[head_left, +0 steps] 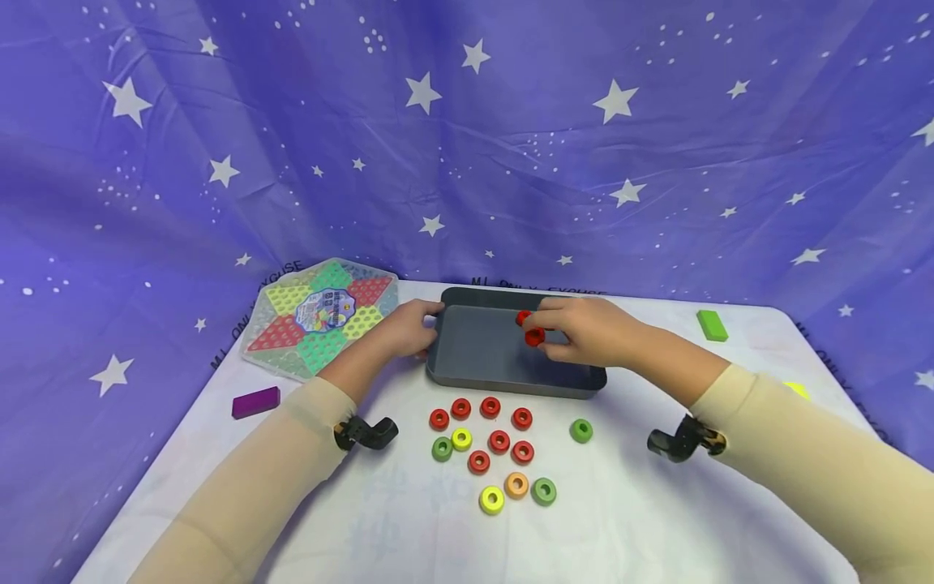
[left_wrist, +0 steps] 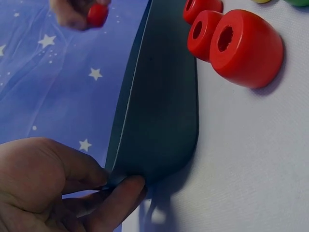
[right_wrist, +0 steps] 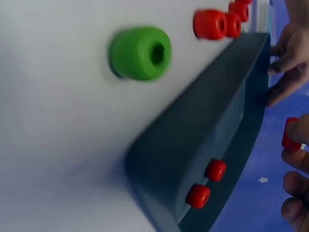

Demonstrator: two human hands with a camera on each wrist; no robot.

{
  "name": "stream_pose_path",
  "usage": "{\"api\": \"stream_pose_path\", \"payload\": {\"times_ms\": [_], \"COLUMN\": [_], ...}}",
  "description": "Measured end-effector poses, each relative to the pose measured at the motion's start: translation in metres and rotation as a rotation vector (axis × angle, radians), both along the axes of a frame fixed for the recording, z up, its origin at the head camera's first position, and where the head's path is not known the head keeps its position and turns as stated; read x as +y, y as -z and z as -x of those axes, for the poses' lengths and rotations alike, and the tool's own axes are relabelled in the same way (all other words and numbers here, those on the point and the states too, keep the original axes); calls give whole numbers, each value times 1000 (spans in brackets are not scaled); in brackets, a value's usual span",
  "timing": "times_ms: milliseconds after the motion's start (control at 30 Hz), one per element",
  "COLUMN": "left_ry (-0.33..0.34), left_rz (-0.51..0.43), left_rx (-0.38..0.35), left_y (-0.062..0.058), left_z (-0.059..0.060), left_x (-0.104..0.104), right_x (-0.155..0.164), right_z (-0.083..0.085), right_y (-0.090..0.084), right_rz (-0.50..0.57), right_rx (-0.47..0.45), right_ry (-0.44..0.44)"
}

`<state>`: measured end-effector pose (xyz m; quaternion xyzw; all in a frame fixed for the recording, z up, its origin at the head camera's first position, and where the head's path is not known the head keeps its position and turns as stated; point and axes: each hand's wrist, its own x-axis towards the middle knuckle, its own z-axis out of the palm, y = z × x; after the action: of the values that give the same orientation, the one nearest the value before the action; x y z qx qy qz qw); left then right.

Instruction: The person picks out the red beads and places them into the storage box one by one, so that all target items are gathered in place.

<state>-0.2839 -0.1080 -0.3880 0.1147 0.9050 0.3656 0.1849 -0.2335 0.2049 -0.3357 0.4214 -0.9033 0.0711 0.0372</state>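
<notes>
My left hand (head_left: 409, 328) pinches the left end of a dark grey rectangular tray (head_left: 511, 388), thumb and fingers at its rim (left_wrist: 123, 130). Above the tray, my right hand (head_left: 594, 331) holds a red bead (right_wrist: 290, 134) between thumb and fingertips. Another bit of red (head_left: 524, 318) shows beside those fingertips in the head view. Inside the tray, the right wrist view shows two red beads (right_wrist: 216, 170) near its right end; the right hand covers that end in the head view. Several red beads (head_left: 499, 442) lie on the table in front of the tray.
Among the loose beads are yellow (head_left: 492, 500), orange (head_left: 516, 485) and green ones (head_left: 581, 431). A star-patterned game board (head_left: 321, 316) lies at the left, with a purple block (head_left: 256, 402) before it. A green block (head_left: 712, 325) sits back right; something yellow (head_left: 797, 390) shows past the right sleeve.
</notes>
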Motion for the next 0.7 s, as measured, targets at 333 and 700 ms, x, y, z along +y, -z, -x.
{"api": "stream_pose_path", "payload": {"times_ms": [333, 700], "left_ry": [15, 35], "left_rz": [16, 54], "left_rx": [7, -2], "left_y": [-4, -2], "left_z": [1, 1], "left_x": [1, 1], "right_x": [-19, -35], "right_z": [46, 86], "right_y": [4, 28], "right_rz": [-68, -138], "right_rx": [-68, -101], "right_ry": [6, 21]}}
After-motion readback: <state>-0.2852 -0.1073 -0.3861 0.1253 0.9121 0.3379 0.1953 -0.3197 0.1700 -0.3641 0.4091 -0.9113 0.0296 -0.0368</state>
